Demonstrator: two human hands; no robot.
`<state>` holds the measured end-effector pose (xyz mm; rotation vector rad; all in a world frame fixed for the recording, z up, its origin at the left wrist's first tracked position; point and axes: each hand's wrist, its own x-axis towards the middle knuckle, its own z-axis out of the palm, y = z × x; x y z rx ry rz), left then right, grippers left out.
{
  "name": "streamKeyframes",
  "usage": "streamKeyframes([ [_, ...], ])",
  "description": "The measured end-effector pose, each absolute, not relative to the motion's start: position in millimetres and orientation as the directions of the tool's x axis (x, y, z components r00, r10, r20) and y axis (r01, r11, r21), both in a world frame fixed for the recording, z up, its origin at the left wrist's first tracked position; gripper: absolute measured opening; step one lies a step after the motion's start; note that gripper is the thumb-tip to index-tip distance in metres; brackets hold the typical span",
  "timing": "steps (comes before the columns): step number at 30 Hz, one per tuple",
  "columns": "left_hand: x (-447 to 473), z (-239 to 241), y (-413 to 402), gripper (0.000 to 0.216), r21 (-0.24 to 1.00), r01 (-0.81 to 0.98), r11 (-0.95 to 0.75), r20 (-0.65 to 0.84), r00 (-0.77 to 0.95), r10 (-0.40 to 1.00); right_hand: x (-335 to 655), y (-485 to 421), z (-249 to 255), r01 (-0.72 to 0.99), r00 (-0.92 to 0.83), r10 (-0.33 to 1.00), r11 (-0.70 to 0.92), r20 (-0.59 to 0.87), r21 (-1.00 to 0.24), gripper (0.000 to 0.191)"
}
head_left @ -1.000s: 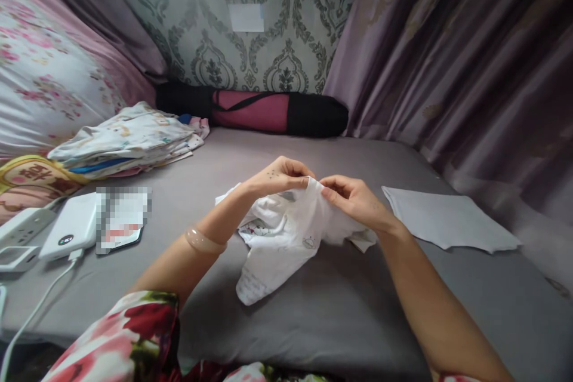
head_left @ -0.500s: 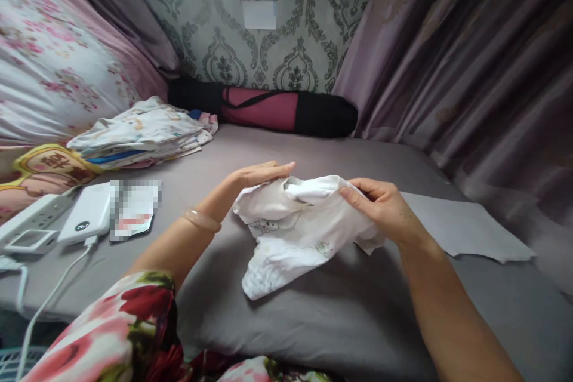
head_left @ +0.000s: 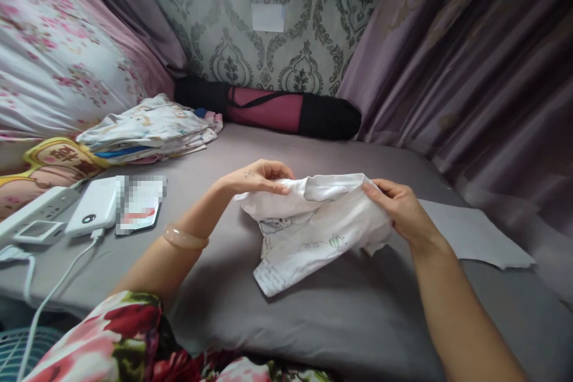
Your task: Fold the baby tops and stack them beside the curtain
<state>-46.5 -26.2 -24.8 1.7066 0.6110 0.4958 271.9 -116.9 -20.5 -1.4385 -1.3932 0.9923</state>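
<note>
A small white garment [head_left: 313,224] with little printed figures is held just above the grey bed sheet [head_left: 313,322]. My left hand [head_left: 255,178] pinches its upper left edge, fingers closed on the cloth. My right hand [head_left: 400,209] grips its upper right edge, thumb on top. The cloth is stretched between the two hands, and its lower part hangs down onto the sheet. A pale bangle [head_left: 184,237] sits on my left wrist.
A stack of folded printed clothes [head_left: 150,130] lies at the back left. A power strip [head_left: 33,209], a white power bank [head_left: 92,213] with cable and a phone [head_left: 141,212] sit at the left. A flat grey cloth [head_left: 474,233] lies to the right. A dark rolled bag [head_left: 277,110] rests against the wall.
My hands have moved apart, spreading the garment's top edge wider. My left hand, flat half a second ago, now pinches the cloth.
</note>
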Motion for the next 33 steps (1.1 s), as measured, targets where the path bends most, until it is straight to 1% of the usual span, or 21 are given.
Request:
streamKeyframes([
  [5,-37.5,-30.0,-30.7,0.036,0.91,0.201,-0.363,0.129,0.694,0.708,269.7,-115.1,-27.0,0.278,0.051,0.999,-0.005,0.01,-0.961,0.044],
  [12,-27.9,-33.9,-34.3,0.032,0.826,0.188,-0.531,0.318,0.623,0.715,271.1,-116.5,-31.2,0.264,0.042,0.999,-0.003,0.008,-0.965,0.043],
  [17,-26.2,-36.0,-35.5,0.033,0.744,0.259,-0.616,0.408,0.554,0.726,270.6,-113.4,-28.0,0.29,0.035,0.999,0.021,0.033,-0.957,0.041],
  [20,-29.0,-38.2,-29.6,0.032,0.693,0.31,-0.651,0.466,0.495,0.733,266.4,-109.2,-18.6,0.289,0.002,0.999,0.045,0.047,-0.956,0.04],
  [22,-33.6,-35.7,-23.3,0.031,0.649,0.331,-0.685,0.547,0.423,0.722,262.8,-104.8,-8.3,0.295,-0.026,0.997,0.074,0.07,-0.953,0.041],
  [25,-43.5,-20.4,-15.3,0.029,0.545,0.391,-0.741,0.7,0.275,0.66,258.1,-94.9,12.7,0.321,-0.087,0.989,0.138,0.116,-0.937,0.045],
  [27,-50.0,-2.8,-13.1,0.029,0.508,0.441,-0.74,0.731,0.234,0.641,254.8,-86.3,29.6,0.337,-0.138,0.98,0.185,0.146,-0.923,0.049],
  [28,-52.4,7.1,-12.8,0.029,0.513,0.458,-0.726,0.723,0.225,0.653,252.9,-81.7,38.6,0.344,-0.163,0.973,0.213,0.166,-0.914,0.05],
  [30,-54.6,26.1,-11.9,0.03,0.562,0.465,-0.684,0.697,0.18,0.694,247.5,-72.5,57.0,0.358,-0.194,0.956,0.277,0.219,-0.892,0.052],
  [33,-52.2,48.4,-5.7,0.032,0.661,0.422,-0.621,0.672,0.036,0.739,237.2,-59.6,82.4,0.379,-0.193,0.925,0.378,0.327,-0.845,0.054],
])
